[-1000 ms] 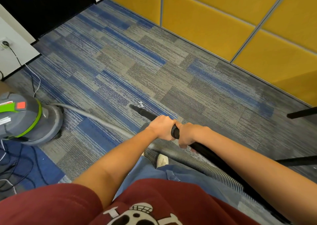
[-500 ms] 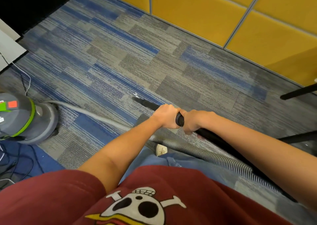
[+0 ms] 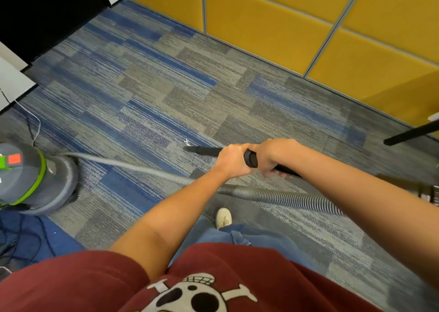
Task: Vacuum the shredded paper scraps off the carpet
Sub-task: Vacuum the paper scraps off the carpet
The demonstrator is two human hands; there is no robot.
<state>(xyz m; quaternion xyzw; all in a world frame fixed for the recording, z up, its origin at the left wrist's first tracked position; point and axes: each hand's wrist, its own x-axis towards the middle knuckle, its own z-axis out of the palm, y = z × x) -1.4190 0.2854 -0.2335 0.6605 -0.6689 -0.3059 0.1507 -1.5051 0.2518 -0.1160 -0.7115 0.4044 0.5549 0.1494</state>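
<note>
Both hands hold the black vacuum nozzle tube, which lies low over the blue-grey carpet and points left. My left hand grips it in front, and my right hand grips it just behind, at a black collar. A small white paper scrap lies on the carpet right at the nozzle tip. Another tiny white speck sits farther left. The grey ribbed hose runs from behind my hands across the floor to the grey-and-green vacuum canister at the left edge.
Yellow wall panels border the carpet at the back and right. A black stand leg reaches in from the right. Thin cables trail near the canister, with dark cables on a blue mat at lower left. My shoe is under the hose.
The nozzle tip has stayed beside the white scraps, and fewer white bits show at the tip now. My view has shifted, and both hands keep their grip on the tube.
</note>
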